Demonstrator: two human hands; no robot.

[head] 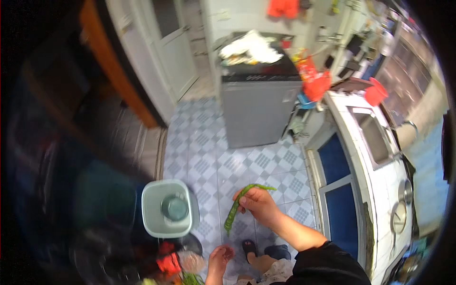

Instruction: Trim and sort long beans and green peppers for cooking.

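A long, wrinkled green chili pepper (232, 214) is pinched between the thumb and fingers of my right hand (259, 203), above the tiled floor. Its thick end points down and its thin stem end curves away to the right over my knuckles. Lower in the view, my left hand (218, 259) is raised with curled fingers, apart from the pepper. Its fingertips look dark reddish and blurred, so whether it holds something small is unclear. Left of the pepper stands a pale green plastic bin (149, 208) with a round greenish container (174, 208) inside.
Red plastic bags (168, 263) and green vegetables (191, 278) lie at the lower left. Ahead stands a grey washing machine (262, 112) with white cloth (251, 48) on top. Along the right runs a white-tiled counter (386, 185) with a sink (372, 137). My feet are below my right hand.
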